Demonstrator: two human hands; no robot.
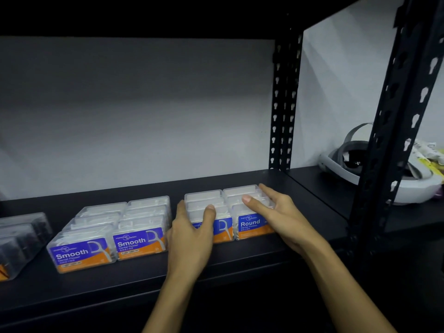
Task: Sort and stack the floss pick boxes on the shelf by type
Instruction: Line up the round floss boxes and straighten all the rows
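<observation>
Two rows of clear floss pick boxes with blue and orange "Round" labels (pixel 249 225) stand side by side on the black shelf (pixel 240 258), right of centre. My left hand (pixel 192 234) presses against the left side and front of the left Round row (pixel 204 200), thumb on top. My right hand (pixel 276 212) lies over the right row, fingers along its far right side, thumb on top. Two rows of "Smooth" boxes (pixel 139 241) stand to the left, a small gap apart from the Round group.
A clear pack with dark contents (pixel 19 239) lies at the far left of the shelf. Black perforated uprights (pixel 283 104) bound the bay on the right. Beyond them a white headset (pixel 418 174) and some wrappers sit on the neighbouring shelf.
</observation>
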